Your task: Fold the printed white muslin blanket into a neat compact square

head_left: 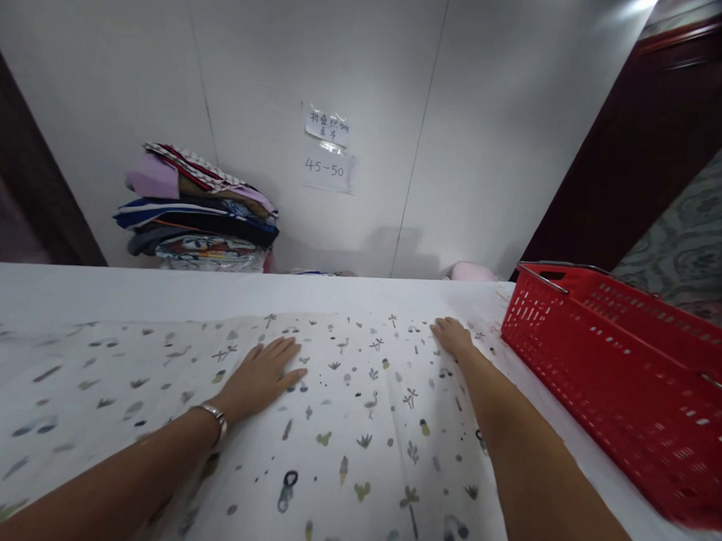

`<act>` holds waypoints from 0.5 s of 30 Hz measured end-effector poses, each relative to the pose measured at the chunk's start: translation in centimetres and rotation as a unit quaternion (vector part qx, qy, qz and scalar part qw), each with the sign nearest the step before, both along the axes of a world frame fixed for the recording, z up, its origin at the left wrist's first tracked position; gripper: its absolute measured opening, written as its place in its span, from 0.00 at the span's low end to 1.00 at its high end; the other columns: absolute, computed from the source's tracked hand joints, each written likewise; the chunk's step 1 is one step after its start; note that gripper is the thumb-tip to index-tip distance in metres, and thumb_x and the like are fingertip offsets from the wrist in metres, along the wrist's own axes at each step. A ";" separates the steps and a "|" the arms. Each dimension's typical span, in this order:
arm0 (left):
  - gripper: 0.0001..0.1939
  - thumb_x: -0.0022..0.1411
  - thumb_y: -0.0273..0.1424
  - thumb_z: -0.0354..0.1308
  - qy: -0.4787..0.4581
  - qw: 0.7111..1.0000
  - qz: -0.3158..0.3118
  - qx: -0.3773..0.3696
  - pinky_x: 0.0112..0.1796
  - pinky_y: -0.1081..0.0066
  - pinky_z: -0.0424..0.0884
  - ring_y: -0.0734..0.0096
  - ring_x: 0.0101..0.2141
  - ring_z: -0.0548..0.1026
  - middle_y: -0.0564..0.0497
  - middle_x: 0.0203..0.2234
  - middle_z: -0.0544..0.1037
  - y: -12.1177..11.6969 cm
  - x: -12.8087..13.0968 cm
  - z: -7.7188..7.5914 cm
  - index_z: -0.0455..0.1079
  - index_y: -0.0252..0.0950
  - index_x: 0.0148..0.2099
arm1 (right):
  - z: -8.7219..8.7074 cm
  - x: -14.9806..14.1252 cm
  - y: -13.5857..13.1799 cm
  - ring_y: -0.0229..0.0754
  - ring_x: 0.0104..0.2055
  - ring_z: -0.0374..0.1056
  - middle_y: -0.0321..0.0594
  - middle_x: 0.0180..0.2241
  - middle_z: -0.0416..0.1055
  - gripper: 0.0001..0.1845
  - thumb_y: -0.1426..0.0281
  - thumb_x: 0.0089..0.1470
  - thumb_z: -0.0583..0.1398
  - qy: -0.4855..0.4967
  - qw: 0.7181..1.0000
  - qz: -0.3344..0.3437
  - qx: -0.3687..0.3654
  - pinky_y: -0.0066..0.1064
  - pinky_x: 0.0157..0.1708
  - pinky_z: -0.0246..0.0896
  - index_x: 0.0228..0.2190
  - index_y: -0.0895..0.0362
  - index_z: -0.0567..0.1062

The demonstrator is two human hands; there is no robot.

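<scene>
At the left, a stack of folded cloths (pixel 203 210) stands beyond the far edge of the white bench (pixel 389 295), near the wall. The printed cloth (pixel 357 448) is spread on the bench in front of me. It goes out of view at the left and at the bottom, so I cannot tell its full length; in the part which I see, the long axis runs from left to right, and the printed palm trees have their tops pointing away from me. My left hand (pixel 263 381), with a bracelet (pixel 215 421) on the wrist, is open and lies palm down on the cloth, grasping nothing. My right hand (pixel 453 337) is also open and flat, near the far edge of the cloth. At the right of it, the red basket (pixel 609 388) is on the bench
</scene>
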State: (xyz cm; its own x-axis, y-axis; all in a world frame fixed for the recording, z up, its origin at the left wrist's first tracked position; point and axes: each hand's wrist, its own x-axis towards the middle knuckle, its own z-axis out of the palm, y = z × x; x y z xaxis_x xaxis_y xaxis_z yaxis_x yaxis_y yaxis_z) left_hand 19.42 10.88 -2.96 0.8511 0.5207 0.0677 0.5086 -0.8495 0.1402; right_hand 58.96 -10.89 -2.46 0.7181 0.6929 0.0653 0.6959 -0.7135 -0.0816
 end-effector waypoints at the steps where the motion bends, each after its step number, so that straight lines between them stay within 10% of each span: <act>1: 0.35 0.61 0.53 0.37 0.000 1.000 -0.003 0.000 0.59 0.54 0.47 0.57 0.62 0.49 0.49 0.63 0.52 0.1 0.0 0.0 0.53 0.40 0.64 | -0.1 0.7 0.3 0.50 0.56 0.56 0.44 0.54 0.62 0.23 0.56 0.60 0.45 0.002 1.000 -0.003 0.001 0.48 0.51 0.53 0.50 0.50 0.68; 15: 0.33 0.61 0.51 0.40 -0.009 1.000 -0.020 -0.004 0.59 0.57 0.46 0.60 0.62 0.50 0.49 0.63 0.53 1.1 0.7 0.6 0.55 0.41 0.63 | -1.1 2.5 -6.8 0.54 0.64 0.44 0.42 0.64 0.47 0.30 0.52 0.59 0.42 0.028 0.997 -0.070 -0.012 0.57 0.56 0.42 0.58 0.50 0.59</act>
State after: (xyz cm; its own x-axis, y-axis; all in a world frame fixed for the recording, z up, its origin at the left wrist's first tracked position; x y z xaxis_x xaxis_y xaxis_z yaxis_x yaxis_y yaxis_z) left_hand 20.10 12.01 -2.35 0.8703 0.4859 0.0803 0.4706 -0.8685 0.1559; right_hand 61.50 -17.68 -3.61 0.8096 0.5869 0.0077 0.5847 -0.8052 -0.0988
